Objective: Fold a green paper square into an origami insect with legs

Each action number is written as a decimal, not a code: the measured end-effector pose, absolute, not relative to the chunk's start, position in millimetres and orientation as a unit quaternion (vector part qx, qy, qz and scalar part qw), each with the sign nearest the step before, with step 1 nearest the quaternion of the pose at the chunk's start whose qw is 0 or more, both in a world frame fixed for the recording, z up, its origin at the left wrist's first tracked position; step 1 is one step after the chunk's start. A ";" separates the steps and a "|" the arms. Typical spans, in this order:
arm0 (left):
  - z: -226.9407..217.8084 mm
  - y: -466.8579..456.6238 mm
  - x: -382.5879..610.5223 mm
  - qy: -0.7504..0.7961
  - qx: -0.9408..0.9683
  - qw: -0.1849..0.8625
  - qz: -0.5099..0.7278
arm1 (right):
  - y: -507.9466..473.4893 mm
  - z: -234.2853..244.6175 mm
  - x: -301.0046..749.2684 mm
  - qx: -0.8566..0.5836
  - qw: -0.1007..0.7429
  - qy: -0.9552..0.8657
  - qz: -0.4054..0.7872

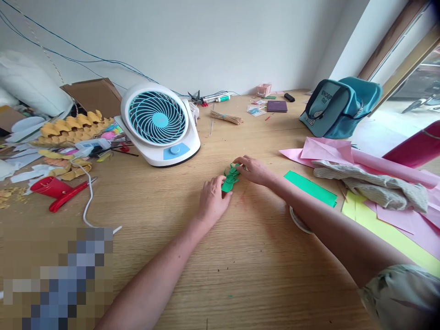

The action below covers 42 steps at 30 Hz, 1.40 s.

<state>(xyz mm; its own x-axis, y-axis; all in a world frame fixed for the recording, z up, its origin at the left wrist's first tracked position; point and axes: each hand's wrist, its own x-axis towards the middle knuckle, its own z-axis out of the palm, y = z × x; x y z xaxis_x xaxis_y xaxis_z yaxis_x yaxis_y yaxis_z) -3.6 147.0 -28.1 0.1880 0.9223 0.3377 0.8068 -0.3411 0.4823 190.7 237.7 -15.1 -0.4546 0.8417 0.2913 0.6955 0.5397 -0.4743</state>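
Observation:
A small green paper piece (229, 178) with cut, leaf-like edges lies on the wooden table (240, 256). My left hand (212, 200) pinches its near end between thumb and fingers. My right hand (253, 169) has its fingers curled on the far end of the same piece. Both hands rest on the table just in front of a white and blue desk fan (158, 123). A green paper strip (310, 188) lies flat to the right of my right forearm.
Pink and yellow paper sheets (395, 220), a grey cloth (371, 183) and a teal bag (338, 106) fill the right side. A red glue gun (57, 191) with a white cord and yellow paper scraps lie left. A bundle of sticks (226, 118) and scissors lie behind.

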 end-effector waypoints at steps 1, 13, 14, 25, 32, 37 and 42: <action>-28.1 146.4 -5.5 0.560 0.770 0.096 0.291 | 235.5 -14.7 192.3 -0.456 0.252 -0.841 0.145; -21.1 140.9 -13.7 0.598 0.707 0.215 0.309 | 218.3 -14.6 194.2 -0.442 0.262 -0.843 0.159; -20.7 141.2 -13.0 0.605 0.696 0.231 0.310 | 217.3 -14.6 194.3 -0.440 0.264 -0.843 0.160; -18.9 145.6 -15.0 0.611 0.566 0.418 0.363 | 191.4 3.7 209.4 -0.459 0.400 -0.789 0.088; -1.7 128.8 3.6 0.560 0.500 0.497 0.436 | 136.3 10.4 226.8 -0.528 0.420 -0.539 0.504; 5.4 105.4 21.8 0.515 0.529 0.526 0.422 | 113.4 12.6 213.4 -0.441 0.463 -0.452 0.622; 8.6 88.9 34.1 0.464 0.520 0.588 0.410 | 105.7 15.8 207.0 -0.400 0.504 -0.442 0.625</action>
<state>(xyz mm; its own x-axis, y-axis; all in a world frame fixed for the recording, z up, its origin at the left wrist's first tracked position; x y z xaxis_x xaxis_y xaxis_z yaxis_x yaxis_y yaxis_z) 34.1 88.9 8.6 0.2324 0.9652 -0.1196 -0.0009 0.1232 0.9924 207.0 105.7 15.8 -0.1717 0.9837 -0.0541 -0.2757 -0.1007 -0.9559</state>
